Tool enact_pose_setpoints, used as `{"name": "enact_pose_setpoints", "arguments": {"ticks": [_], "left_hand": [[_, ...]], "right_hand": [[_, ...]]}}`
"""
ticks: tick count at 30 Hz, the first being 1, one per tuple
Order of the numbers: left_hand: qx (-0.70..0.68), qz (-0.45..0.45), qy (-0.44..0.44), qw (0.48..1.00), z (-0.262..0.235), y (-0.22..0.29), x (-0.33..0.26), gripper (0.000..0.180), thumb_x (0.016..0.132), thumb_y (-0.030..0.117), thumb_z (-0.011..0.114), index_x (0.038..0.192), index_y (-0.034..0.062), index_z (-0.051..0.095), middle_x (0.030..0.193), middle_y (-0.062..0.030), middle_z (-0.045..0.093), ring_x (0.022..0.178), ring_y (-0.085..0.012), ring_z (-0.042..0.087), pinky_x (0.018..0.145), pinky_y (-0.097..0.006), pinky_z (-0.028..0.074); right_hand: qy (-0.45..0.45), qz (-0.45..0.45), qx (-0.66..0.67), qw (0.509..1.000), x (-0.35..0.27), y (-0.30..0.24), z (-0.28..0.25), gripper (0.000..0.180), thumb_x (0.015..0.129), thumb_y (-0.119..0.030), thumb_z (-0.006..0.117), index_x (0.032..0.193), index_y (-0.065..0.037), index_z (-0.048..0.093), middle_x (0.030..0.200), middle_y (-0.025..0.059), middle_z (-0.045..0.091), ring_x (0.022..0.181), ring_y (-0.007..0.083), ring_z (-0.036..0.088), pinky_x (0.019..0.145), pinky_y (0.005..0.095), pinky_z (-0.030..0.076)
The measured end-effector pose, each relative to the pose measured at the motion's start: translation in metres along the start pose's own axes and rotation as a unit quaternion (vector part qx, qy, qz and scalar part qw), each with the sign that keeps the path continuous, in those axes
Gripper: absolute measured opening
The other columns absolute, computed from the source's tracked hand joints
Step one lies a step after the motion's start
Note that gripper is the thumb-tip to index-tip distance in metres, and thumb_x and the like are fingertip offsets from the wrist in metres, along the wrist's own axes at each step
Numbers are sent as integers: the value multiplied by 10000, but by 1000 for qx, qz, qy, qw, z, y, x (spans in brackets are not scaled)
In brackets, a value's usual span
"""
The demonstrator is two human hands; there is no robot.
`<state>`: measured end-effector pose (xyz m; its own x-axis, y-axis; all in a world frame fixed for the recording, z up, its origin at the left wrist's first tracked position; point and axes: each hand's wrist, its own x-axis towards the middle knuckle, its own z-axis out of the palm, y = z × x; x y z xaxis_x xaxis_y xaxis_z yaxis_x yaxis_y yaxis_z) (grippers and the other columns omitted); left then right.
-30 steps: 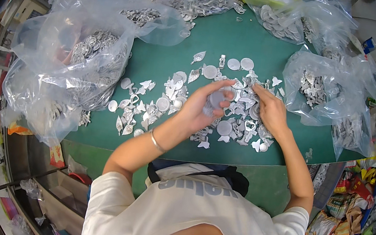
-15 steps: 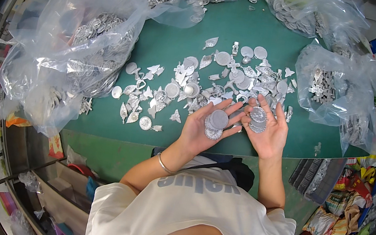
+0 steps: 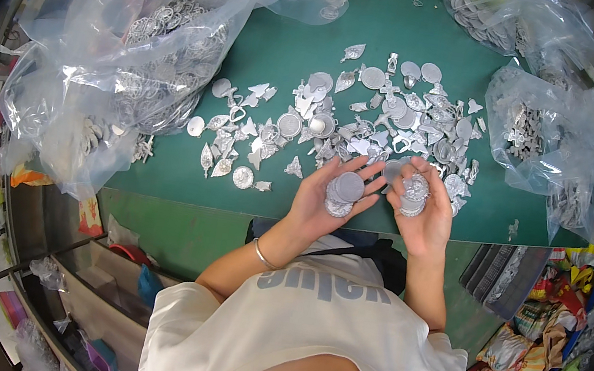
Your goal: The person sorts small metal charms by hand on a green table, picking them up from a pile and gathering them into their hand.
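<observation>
On the palm of my left hand (image 3: 309,206) lies a small stack of round grey metal discs (image 3: 347,187), its fingers half curled around them. Facing it, my right hand (image 3: 429,224) cups several more round discs (image 3: 414,195) with ornate faces, held by the bent fingers and thumb. Another flat disc (image 3: 392,170) shows at the right fingertips; whether they touch it I cannot tell. Both hands are above the near edge of the green table (image 3: 273,36). Just beyond them spreads a loose pile of silver-grey metal charms (image 3: 355,129): discs, leaf shapes and small figures.
A big clear plastic bag (image 3: 169,66) of metal parts fills the table's left side. Another clear bag (image 3: 527,135) with cross-shaped pieces lies right, and more bags (image 3: 483,21) line the back. Below right are a grey crate (image 3: 502,278) and colourful packets (image 3: 517,357).
My right fingers have curled further and the discs in them have shifted. A flat disc now shows beside their tips. My left hand still holds its stack. The whole view has shifted slightly.
</observation>
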<state>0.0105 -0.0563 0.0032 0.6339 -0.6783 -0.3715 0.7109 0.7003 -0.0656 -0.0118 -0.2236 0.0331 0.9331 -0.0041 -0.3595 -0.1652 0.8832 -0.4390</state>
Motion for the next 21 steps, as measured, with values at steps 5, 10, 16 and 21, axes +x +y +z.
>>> {"name": "enact_pose_setpoints", "arguments": {"ticks": [5,10,16,21], "left_hand": [[12,22,-48,999,9,-2,-3,477,913,225,343,1344,26,307,1404,-147,306,1291,-326,303,1065,-461,235],[27,11,-67,997,10,1,-7,526,902,216,321,1384,23,235,1431,-151,257,1311,-313,266,1069,-450,217],[46,13,-80,996,9,1,-6,518,920,230,354,1384,30,240,1423,-151,271,1296,-284,294,1034,-415,280],[121,22,-90,988,8,3,-8,539,886,108,447,1381,28,248,1413,-167,279,1238,-270,379,969,-374,364]], "right_hand": [[-39,28,-29,998,3,4,-5,236,944,-227,421,946,-18,531,648,-8,386,556,95,395,454,229,306],[-71,-104,-407,905,-3,11,-5,202,835,-100,598,1007,5,587,637,-15,436,589,91,472,494,228,378],[-88,-193,-707,674,-9,19,4,411,664,-78,731,1060,-65,620,662,79,501,528,161,475,508,281,406],[-104,-198,-712,665,-6,13,6,451,685,-94,721,1113,-57,585,681,95,521,546,196,488,514,305,407]]}}
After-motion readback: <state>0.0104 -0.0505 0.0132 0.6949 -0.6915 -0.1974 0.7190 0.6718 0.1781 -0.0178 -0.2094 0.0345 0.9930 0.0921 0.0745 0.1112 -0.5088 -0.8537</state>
